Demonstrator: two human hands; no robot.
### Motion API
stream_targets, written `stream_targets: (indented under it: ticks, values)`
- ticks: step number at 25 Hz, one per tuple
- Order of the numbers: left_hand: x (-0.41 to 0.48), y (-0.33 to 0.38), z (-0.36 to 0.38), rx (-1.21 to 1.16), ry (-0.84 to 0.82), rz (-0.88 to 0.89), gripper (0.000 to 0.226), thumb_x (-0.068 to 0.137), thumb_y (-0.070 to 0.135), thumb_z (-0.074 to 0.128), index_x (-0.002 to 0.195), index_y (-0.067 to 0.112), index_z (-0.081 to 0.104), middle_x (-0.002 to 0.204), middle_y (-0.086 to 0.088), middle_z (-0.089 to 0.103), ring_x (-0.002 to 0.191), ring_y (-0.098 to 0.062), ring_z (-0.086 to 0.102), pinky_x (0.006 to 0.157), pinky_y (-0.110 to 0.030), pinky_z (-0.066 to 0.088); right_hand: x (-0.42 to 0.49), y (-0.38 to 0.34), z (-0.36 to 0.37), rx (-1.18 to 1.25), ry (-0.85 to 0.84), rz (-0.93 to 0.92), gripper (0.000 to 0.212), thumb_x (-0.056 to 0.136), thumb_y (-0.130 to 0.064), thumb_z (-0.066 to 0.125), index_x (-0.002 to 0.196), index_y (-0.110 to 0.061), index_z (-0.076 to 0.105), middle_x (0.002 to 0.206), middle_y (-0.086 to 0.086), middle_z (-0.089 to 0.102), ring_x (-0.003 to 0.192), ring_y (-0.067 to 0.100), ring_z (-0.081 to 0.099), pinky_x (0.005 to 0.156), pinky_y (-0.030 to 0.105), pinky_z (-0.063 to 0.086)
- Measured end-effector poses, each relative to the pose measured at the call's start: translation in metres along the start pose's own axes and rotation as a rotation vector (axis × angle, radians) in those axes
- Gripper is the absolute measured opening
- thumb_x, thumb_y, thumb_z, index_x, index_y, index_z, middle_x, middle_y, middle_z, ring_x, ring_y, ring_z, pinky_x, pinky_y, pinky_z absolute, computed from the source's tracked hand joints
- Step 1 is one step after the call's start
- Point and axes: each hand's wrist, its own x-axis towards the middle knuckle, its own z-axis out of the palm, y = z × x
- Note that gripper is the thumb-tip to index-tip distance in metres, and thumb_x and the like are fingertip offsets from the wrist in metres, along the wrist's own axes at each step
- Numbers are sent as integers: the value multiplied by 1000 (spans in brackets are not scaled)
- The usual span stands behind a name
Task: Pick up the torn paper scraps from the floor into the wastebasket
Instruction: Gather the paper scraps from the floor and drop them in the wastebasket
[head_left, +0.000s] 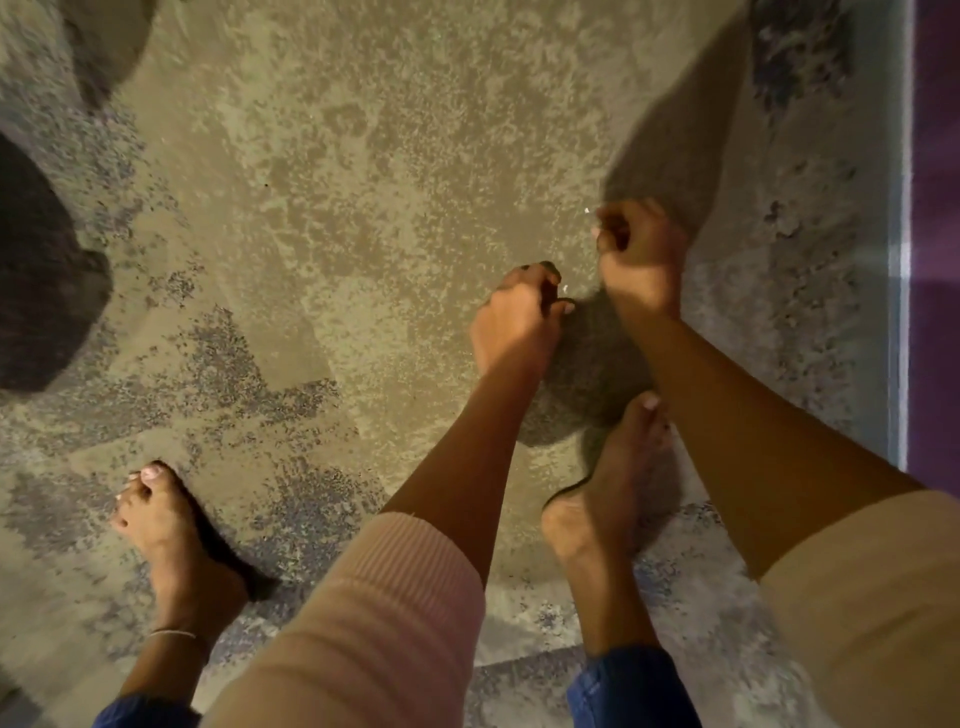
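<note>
The left hand (519, 317) was down at the carpet (322, 171), fingers curled in tight with thumb meeting fingertips, and a fleck of white paper (562, 289) showed right at those fingertips. It read as a pinch on that scrap, though the piece was too small to say how firmly it was held. The right hand (641, 254) sat just beyond and to the right, balled into a loose fist, with another white sliver (588, 210) peeking out at its upper left edge and a bit more pale paper between the knuckles; it looked to be hoarding scraps already gathered.

The two hands were close together, nearly touching, both low over the same patch of mottled carpet. Bare feet were planted either side, the left foot (171, 535) well off to the left, the right foot (608, 499) just behind the hands.

No wastebasket showed anywhere in view, and no other loose scraps could be made out on the carpet. The scrap lay at the left hand's own fingertips, on the side facing the right hand, so the left was the nearer one. The sensible guess: lift it clear, then carry both handfuls to the basket.
</note>
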Motion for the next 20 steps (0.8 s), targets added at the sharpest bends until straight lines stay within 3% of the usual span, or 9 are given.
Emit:
stream_targets:
  ticks: [6, 12, 16, 20]
  values:
    - [14, 1, 0, 220, -6, 165, 13, 93, 34, 55, 105, 31, 60, 109, 4, 64, 87, -28, 67, 65, -33, 46, 11, -5, 3, -7, -34, -104, 26, 87, -2, 51, 106, -7, 68, 111, 14, 63, 93, 31, 62, 80, 36, 50]
    - [26, 6, -15, 396, -40, 377, 21, 94, 26, 49, 110, 24, 62, 110, 2, 62, 81, -27, 69, 56, -27, 39, 14, -12, 2, -178, -92, -153, 23, 92, -8, 47, 107, -4, 64, 115, 16, 58, 98, 36, 58, 82, 45, 50]
    - [34, 10, -21, 437, -89, 404, 23, 90, 23, 53, 112, 24, 61, 108, 0, 63, 86, -27, 67, 57, -28, 37, 19, -14, 2, -280, -134, -161, 20, 94, -12, 48, 105, -4, 62, 113, 18, 57, 93, 39, 58, 76, 43, 47]
    - [43, 3, -32, 415, -105, 369, 23, 92, 24, 50, 112, 24, 60, 108, -1, 62, 86, -27, 67, 61, -31, 45, 22, -16, 5, -310, -110, -178, 13, 91, -5, 51, 101, -4, 60, 108, 19, 56, 95, 38, 57, 75, 39, 45]
